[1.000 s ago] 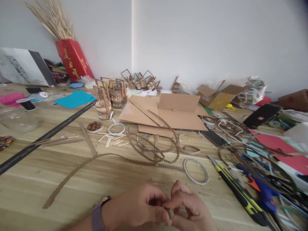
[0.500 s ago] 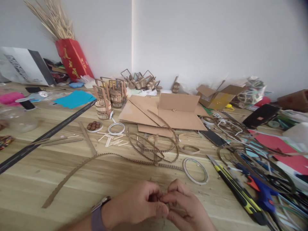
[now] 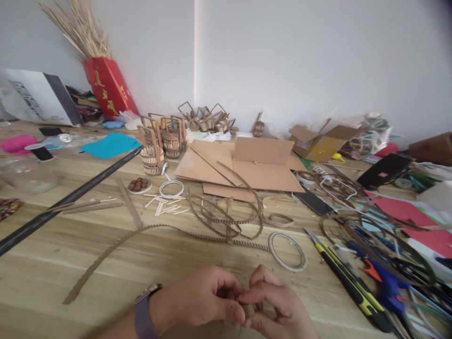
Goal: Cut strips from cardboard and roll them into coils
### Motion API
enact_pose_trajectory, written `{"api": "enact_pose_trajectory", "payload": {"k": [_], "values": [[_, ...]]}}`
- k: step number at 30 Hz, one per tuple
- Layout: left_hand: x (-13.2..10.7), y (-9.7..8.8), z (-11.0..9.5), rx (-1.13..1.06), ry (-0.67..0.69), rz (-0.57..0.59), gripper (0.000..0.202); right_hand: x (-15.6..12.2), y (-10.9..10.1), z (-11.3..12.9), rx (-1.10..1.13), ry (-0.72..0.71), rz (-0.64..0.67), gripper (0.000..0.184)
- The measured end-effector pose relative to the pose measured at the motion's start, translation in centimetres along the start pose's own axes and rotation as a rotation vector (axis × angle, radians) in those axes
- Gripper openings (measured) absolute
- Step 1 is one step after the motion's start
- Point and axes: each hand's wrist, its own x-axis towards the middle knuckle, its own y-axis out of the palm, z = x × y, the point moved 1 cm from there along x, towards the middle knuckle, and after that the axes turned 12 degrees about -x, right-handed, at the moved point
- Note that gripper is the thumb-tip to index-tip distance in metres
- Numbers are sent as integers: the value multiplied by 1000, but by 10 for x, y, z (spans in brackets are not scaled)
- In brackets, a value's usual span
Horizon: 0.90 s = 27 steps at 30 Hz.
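Observation:
My left hand [image 3: 201, 303], with a purple-strapped watch [image 3: 144, 314] on the wrist, and my right hand [image 3: 277, 308] meet at the bottom edge of the view, just above the wooden table [image 3: 45, 273]. The fingers of both are pinched together around a small brownish piece [image 3: 249, 309], mostly hidden between them. A long corrugated cardboard strip [image 3: 116, 247] lies on the table just beyond my hands, running into a tangle of coiled strips [image 3: 226, 212]. A white tape ring [image 3: 286, 245] lies near my right hand.
A yellow-black utility knife [image 3: 348, 278] and a blue glue gun [image 3: 386, 285] lie at the right among tangled strips. Flat cardboard sheets [image 3: 243, 167] and small cardboard baskets [image 3: 160, 146] stand further back. A long black ruler [image 3: 74, 193] crosses the left side.
My hands stay together at the bottom edge; the fingers have shifted slightly around the small piece. Nothing else on the table has moved.

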Motion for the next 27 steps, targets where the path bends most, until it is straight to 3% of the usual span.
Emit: {"api": "enact_pose_trajectory", "payload": {"k": [6, 12, 18, 27], "values": [[3, 2, 4, -110, -10, 25, 61, 4, 0, -3, 130, 2, -39, 16], [2, 3, 3, -58, 41, 23, 61, 4, 2, -3, 144, 31, -32, 17], [2, 2, 2, 0, 46, -11, 63, 2, 0, 1, 22, 26, -16, 16], [5, -2, 5, 120, -37, -178, 57, 2, -1, 6, -272, -55, 61, 15]]}}
